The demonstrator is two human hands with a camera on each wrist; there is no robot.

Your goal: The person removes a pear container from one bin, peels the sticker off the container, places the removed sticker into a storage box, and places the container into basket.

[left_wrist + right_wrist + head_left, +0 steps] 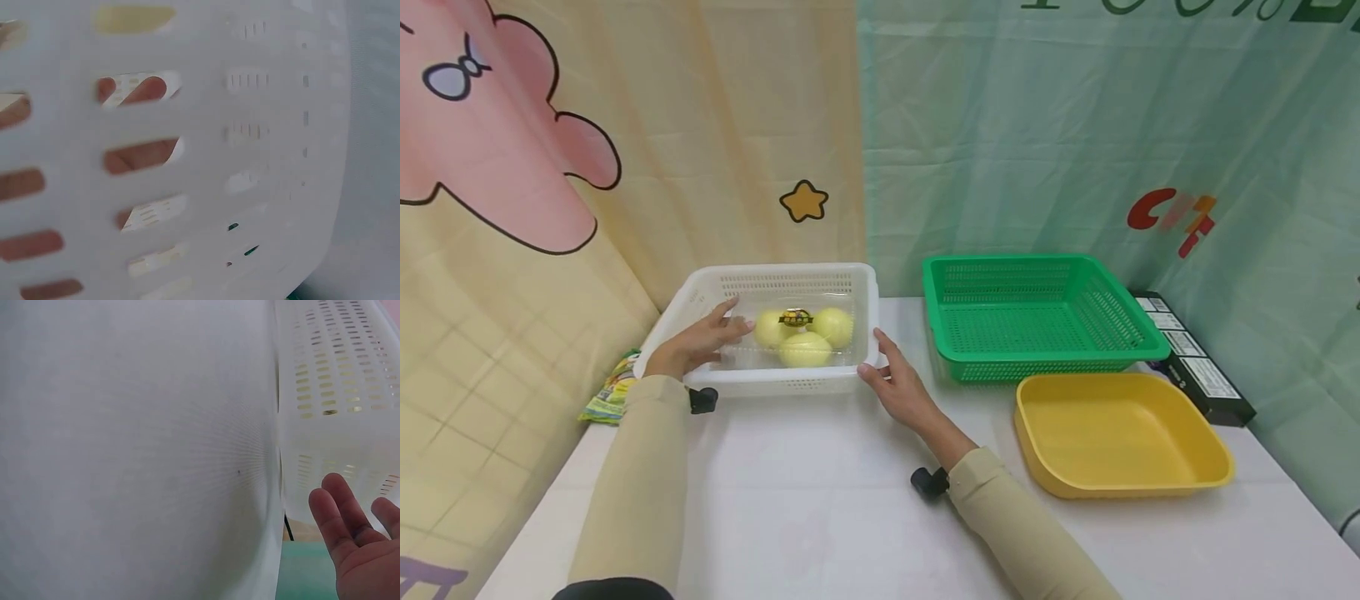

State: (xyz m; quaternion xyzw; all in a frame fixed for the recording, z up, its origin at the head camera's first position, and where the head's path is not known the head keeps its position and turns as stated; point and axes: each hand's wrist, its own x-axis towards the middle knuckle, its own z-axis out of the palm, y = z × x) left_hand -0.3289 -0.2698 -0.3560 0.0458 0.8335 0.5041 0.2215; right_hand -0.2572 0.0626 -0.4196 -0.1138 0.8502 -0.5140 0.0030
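Observation:
In the head view, a white slotted basket stands at the back left of the table. A clear plastic box lies inside it, holding three round yellow-green fruits under a black and gold label. My left hand reaches over the basket's left side, fingers extended at the box's left end; whether they touch it I cannot tell. Through the slots in the left wrist view, parts of the left fingers show. My right hand is at the basket's front right corner, its fingers apart and gripping nothing.
A green slotted basket stands at the back right, with a yellow tray in front of it. Black boxes with white labels lie along the right edge. A colourful packet sits left of the white basket. Curtains hang behind.

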